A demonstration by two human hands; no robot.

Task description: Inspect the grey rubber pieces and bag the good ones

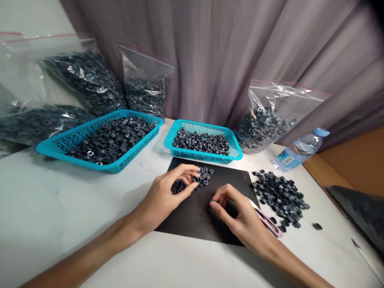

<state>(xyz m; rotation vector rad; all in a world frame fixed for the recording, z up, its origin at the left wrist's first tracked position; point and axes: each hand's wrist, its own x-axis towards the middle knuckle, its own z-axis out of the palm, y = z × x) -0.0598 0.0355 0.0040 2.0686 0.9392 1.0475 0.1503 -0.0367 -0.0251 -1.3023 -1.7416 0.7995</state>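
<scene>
Above the counter (30, 216), the left hand (163, 194) is angling up-right, its fingers pinching a dark ring (195, 179) over the black mat (192, 216). The right hand (241, 212) is angling up-left, gripping a small dark piece (213, 201) above the mat; its axis is staying unclear. The bottle's label (288, 160) is showing a barcode, unreadable writing.

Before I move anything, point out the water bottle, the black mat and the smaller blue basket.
Water bottle (302, 147): head view, on the clear body beside the label.
Black mat (193, 218): head view, on its bare surface between the hands.
Smaller blue basket (203, 155): head view, on its front wall.
</scene>
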